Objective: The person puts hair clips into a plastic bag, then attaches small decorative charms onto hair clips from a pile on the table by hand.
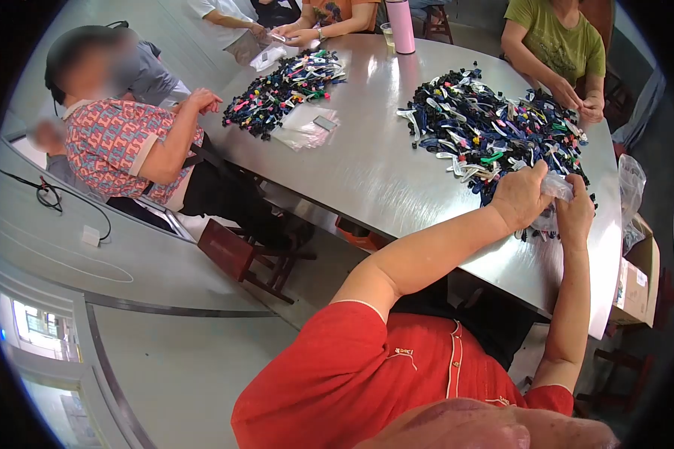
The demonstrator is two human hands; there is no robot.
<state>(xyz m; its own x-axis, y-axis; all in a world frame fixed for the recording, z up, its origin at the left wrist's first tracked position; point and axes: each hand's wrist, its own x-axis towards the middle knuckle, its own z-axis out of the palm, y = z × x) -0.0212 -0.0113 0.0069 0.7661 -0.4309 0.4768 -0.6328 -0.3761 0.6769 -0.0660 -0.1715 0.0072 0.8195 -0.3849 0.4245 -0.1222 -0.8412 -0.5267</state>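
Note:
My left hand (pixel 520 196) and my right hand (pixel 577 213) are close together over the near right part of the table. Between them is a clear plastic bag (pixel 557 187), its upper edge pinched by the fingers of both hands. What the bag holds, if anything, I cannot make out. Just beyond my hands spreads a large pile of small elongated plastic pieces (pixel 494 127), mostly black and dark blue, with white, green, yellow and pink ones mixed in. Some pieces lie beneath and around my hands.
On the metal table (pixel 367 172) lie a second pile (pixel 284 90) and flat clear bags (pixel 307 127). A pink bottle (pixel 401 26) and a cup (pixel 388 34) stand at the back. Several people sit around it. A cardboard box (pixel 636 280) and stool (pixel 243 258) are beside it.

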